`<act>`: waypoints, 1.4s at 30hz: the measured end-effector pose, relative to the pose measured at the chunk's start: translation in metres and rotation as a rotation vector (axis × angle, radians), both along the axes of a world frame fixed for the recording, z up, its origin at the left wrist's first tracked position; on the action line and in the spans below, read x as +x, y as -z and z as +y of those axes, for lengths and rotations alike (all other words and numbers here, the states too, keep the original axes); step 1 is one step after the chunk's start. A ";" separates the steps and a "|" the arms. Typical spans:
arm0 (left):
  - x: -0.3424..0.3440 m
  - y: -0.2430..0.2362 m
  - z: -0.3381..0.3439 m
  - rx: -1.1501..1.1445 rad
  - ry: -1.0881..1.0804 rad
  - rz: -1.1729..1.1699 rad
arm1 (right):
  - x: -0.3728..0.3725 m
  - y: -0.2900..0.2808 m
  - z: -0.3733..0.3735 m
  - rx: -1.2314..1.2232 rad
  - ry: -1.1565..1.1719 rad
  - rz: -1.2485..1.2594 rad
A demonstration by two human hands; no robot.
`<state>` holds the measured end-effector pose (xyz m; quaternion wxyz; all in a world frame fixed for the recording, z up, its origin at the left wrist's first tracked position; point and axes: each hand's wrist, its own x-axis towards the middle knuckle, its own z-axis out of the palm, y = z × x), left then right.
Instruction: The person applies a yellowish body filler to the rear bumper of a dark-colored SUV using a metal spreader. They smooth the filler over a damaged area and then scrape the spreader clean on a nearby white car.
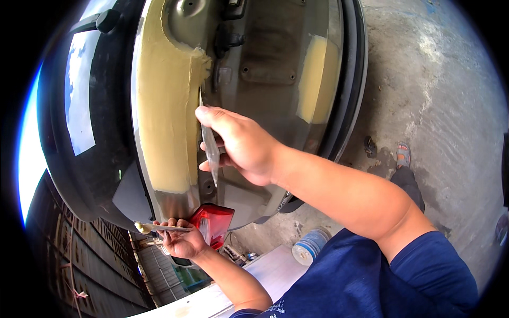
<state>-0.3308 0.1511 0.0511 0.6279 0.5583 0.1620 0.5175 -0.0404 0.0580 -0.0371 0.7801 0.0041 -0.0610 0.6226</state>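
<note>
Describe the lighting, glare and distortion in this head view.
Head view: daylight; sky glares off the rear window, a blown-out white strip at the left rim. Fisheye bends the car panel and leaves black corners. The right hand with its spreader is sharp; the left hand sits in shade. The concrete floor shows a pale sheen.

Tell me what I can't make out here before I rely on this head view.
- Spreader blade: its grip is covered by the right hand.
- Second spreader: its far end is hidden behind the left hand.
- Tail lamp: partly behind that hand.
- Car panel: top is cut off by the frame edge.
</note>
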 end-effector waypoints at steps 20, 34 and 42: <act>0.000 0.002 0.001 0.028 -0.062 -0.002 | -0.015 -0.010 0.005 0.008 0.088 -0.156; -0.001 0.004 0.001 0.055 -0.040 0.003 | -0.041 0.009 0.012 -0.558 0.621 -0.900; -0.001 0.005 0.002 0.073 -0.013 0.000 | -0.054 0.010 0.029 -0.683 0.842 -1.119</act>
